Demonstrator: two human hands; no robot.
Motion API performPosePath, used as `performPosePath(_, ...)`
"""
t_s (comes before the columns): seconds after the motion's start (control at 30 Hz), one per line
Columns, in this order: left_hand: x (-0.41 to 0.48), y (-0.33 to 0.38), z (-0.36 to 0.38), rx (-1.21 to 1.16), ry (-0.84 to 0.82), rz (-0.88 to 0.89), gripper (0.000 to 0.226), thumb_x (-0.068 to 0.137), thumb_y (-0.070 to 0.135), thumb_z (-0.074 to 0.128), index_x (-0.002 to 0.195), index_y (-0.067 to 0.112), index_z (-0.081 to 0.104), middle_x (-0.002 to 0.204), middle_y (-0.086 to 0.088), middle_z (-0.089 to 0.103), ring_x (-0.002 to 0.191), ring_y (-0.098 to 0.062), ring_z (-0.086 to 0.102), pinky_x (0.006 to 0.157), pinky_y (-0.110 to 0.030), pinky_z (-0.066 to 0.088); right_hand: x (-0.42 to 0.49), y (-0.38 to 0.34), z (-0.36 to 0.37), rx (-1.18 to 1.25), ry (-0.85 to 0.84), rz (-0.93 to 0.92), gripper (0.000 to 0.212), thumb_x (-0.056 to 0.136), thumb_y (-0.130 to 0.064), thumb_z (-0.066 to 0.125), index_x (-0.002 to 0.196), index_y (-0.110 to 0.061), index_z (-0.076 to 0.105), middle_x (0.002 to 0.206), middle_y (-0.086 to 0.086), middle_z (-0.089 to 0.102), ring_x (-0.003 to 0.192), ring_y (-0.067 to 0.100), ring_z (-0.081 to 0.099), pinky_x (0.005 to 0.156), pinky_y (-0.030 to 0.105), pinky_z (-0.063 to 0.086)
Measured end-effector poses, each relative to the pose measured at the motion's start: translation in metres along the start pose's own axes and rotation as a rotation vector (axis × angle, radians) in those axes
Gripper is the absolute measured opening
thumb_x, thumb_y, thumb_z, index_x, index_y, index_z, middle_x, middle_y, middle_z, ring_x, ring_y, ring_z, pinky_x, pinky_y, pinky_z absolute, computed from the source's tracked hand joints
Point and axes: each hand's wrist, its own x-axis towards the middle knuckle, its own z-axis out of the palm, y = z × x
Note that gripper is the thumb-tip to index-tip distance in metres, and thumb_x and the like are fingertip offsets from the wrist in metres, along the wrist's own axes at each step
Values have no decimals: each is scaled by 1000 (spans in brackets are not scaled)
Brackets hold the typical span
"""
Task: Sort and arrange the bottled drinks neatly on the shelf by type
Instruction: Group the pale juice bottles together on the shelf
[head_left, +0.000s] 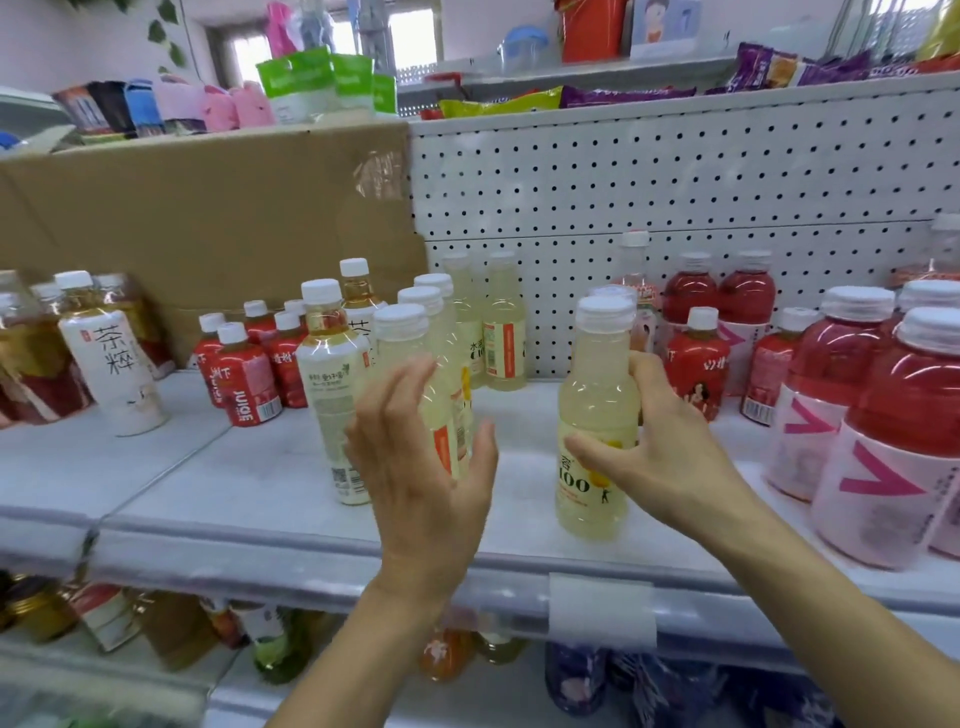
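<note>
My right hand (660, 447) grips a pale yellow lemon-drink bottle (597, 410) that stands on the white shelf (260, 483), right of centre. My left hand (421, 457) is spread open in front of a row of matching pale yellow bottles (415, 353), its fingers straight and close to the front bottle; I cannot tell whether they touch it. A tea bottle with a white label (332, 395) stands just left of that row. Two more pale yellow bottles (498, 332) stand at the back by the pegboard.
Small red juice bottles (249, 374) cluster at mid-left, with tea bottles (104, 353) at the far left. Big pink bottles (893, 441) crowd the right, and small red ones (696, 364) stand behind them. A cardboard sheet (208, 208) backs the left side. A lower shelf holds more drinks.
</note>
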Motion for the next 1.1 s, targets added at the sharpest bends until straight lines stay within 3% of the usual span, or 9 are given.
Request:
performPosePath(0.13,-3,-15,-17,-233,-160,-411,90,83,23,78,151,26,20,149,10,27,139,-4,29,108,-13,33,26,-15,35,-121,1,-27,65,81,-42,73,133,-26,37,116,-2,44,108,21,52,90,41,48)
performPosePath(0.23,-8,-20,-24,-279,-327,-542,89,87,22,72,152,41,13,152,16,31,135,-1,39,107,-27,41,52,-24,53,-271,1,12,68,86,-45,69,136,-17,34,125,8,39,111,33,54,88,43,48)
performPosePath(0.33,-13,-26,-28,-246,-475,-588,88,91,20,68,152,45,10,153,17,36,135,-4,42,111,-38,40,80,-31,70,-291,-18,68,66,90,-36,68,138,-9,32,137,19,35,108,44,58,88,47,52)
performPosePath(0.43,-13,-32,-29,-201,-577,-613,93,91,23,68,153,46,4,157,17,33,141,-7,39,116,-47,37,106,-35,88,-263,-15,146,64,91,-21,67,139,-4,27,133,21,35,102,43,59,82,50,57)
performPosePath(0.6,-10,-36,-29,-211,-629,-633,97,92,23,67,152,48,-5,159,19,29,143,-8,35,118,-45,32,131,-36,101,-199,-20,224,62,94,-3,55,146,-7,21,138,22,31,106,40,55,82,39,50)
performPosePath(0.73,-11,-36,-20,-248,-645,-620,96,93,22,65,153,44,-6,159,21,21,142,-4,29,120,-38,27,120,-40,87,116,52,99,44,102,-40,39,140,-18,37,135,8,50,108,28,59,92,51,52)
performPosePath(0.87,-6,-36,1,-309,-678,-631,98,91,17,69,152,44,-3,155,23,21,140,-1,27,121,-38,26,78,-71,56,441,2,-97,63,93,-68,25,136,-29,50,121,-11,54,121,17,54,103,43,45)
performPosePath(0.97,-4,-43,24,-287,-694,-628,105,88,21,72,154,41,-8,164,10,11,151,-14,17,123,-47,22,69,-75,50,336,-111,-123,66,90,-69,43,145,-32,37,127,-13,49,118,15,54,98,41,48)
performPosePath(1.1,4,-52,47,-316,-700,-660,106,84,23,73,156,34,-4,163,5,11,150,-20,17,121,-48,26,75,-64,61,123,-114,-117,63,92,-34,66,145,-32,31,128,-11,53,111,10,52,90,31,44)
